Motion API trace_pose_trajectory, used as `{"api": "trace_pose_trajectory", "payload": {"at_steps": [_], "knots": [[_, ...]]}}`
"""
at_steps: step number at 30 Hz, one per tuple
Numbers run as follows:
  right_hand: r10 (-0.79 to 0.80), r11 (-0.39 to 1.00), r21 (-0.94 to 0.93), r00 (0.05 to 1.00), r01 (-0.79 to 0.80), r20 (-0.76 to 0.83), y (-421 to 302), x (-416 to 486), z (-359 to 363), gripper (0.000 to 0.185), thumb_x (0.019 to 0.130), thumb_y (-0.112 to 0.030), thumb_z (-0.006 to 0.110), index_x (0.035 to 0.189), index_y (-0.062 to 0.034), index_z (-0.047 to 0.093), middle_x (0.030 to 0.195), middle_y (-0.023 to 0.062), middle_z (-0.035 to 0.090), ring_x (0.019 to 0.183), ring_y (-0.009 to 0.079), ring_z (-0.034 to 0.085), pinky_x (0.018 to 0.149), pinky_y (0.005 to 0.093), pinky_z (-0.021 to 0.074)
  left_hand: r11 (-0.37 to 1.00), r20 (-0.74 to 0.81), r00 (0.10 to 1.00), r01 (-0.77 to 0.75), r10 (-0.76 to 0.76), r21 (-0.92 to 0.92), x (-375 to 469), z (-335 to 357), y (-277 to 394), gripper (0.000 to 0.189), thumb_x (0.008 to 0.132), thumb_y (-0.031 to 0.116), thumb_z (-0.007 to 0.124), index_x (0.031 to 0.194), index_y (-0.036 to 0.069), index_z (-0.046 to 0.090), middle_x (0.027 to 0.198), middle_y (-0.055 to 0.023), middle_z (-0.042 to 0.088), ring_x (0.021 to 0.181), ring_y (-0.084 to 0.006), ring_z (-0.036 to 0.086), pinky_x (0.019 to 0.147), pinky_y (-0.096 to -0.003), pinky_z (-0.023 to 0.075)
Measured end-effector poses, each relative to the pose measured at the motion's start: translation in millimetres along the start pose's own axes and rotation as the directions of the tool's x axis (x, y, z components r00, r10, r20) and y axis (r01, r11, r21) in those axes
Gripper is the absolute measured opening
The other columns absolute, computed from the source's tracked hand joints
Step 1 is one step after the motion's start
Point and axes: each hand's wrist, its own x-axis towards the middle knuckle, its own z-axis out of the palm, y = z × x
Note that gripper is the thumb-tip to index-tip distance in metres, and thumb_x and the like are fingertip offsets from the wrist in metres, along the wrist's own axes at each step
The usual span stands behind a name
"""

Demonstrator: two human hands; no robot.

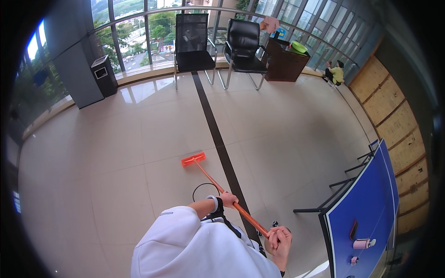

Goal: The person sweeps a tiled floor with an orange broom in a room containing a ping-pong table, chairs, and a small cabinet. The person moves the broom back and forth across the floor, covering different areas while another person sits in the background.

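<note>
An orange broom with a long wooden handle (207, 179) slants across the floor before me. Its wide orange head (193, 159) rests on the glossy tiles, left of a dark floor stripe. My left hand (228, 199) is closed around the middle of the handle; a light-coloured ring-shaped band and a black strap are on that wrist. Near the handle's upper end, my right hand (280, 239) grips it with curled fingers, close to my body. A thin black cable (200, 186) loops out beside my left wrist.
Two black chairs (194, 59) stand by the railing, left of a brown cabinet (286, 62) bearing a green basin (299, 47). A bin (104, 76) stands beside the pillar. A person (335, 73) is low by the far wall. A blue table-tennis table (361, 205) holds a pink bottle (361, 244).
</note>
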Motion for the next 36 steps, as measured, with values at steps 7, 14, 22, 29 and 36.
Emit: {"api": "trace_pose_trajectory", "payload": {"at_steps": [7, 14, 22, 29, 36], "knots": [[-0.013, 1.000, -0.009, 1.000, 0.013, 0.006, -2, 5, 4, 0.023, 0.091, -0.010, 0.046, 0.082, 0.0058, 0.059, 0.041, -0.0005, 0.037, 0.035, 0.0075, 0.032, 0.059, 0.0273, 0.0422, 1.000, -0.029, 0.999, 0.013, -0.013, 0.001, 5, 5, -8, 0.018, 0.069, 0.038, 0.067, 0.074, 0.022, 0.060, 0.071, -0.0003, 0.059, 0.079, -0.0236, 0.059, 0.071, -0.0421, 0.0350], [-0.004, 1.000, 0.025, 1.000, 0.005, -0.015, 7, -10, -1, 0.024, 0.093, -0.007, 0.043, 0.087, 0.0061, 0.062, 0.042, -0.0022, 0.038, 0.035, 0.0069, 0.033, 0.056, 0.0241, 0.0405, 0.999, 0.059, 0.998, -0.037, 0.036, 0.029, 4, 13, -9, 0.024, 0.062, 0.033, 0.071, 0.082, 0.021, 0.064, 0.078, 0.0005, 0.062, 0.085, -0.0229, 0.061, 0.073, -0.0457, 0.0380], [0.023, 1.000, 0.020, 0.999, -0.023, -0.031, 10, -17, -8, 0.023, 0.093, -0.006, 0.043, 0.087, 0.0062, 0.062, 0.043, -0.0019, 0.038, 0.036, 0.0069, 0.033, 0.058, 0.0240, 0.0416, 0.998, 0.005, 0.998, 0.067, -0.067, 0.011, 1, 27, -5, 0.021, 0.066, 0.034, 0.072, 0.083, 0.025, 0.062, 0.080, 0.0004, 0.060, 0.087, -0.0249, 0.058, 0.075, -0.0452, 0.0364], [0.055, 0.997, 0.060, 0.998, -0.056, 0.024, 11, -26, -20, 0.022, 0.093, -0.005, 0.043, 0.089, 0.0071, 0.061, 0.045, -0.0015, 0.040, 0.039, 0.0065, 0.035, 0.060, 0.0229, 0.0416, 0.974, -0.105, 0.969, 0.223, -0.226, -0.040, -5, 46, 0, 0.039, 0.069, 0.033, 0.072, 0.104, 0.025, 0.057, 0.103, -0.0139, 0.051, 0.105, -0.0360, 0.045, 0.085, -0.0485, 0.0347], [0.030, 0.999, 0.020, 0.998, -0.029, -0.056, -5, -74, -57, 0.020, 0.090, -0.003, 0.044, 0.090, 0.0075, 0.061, 0.046, -0.0014, 0.042, 0.041, 0.0064, 0.036, 0.059, 0.0240, 0.0413, 0.978, -0.014, 0.982, 0.189, -0.189, 0.088, 2, 73, 54, 0.040, 0.065, 0.036, 0.073, 0.100, 0.024, 0.058, 0.100, -0.0119, 0.054, 0.103, -0.0338, 0.048, 0.079, -0.0477, 0.0367]]}}
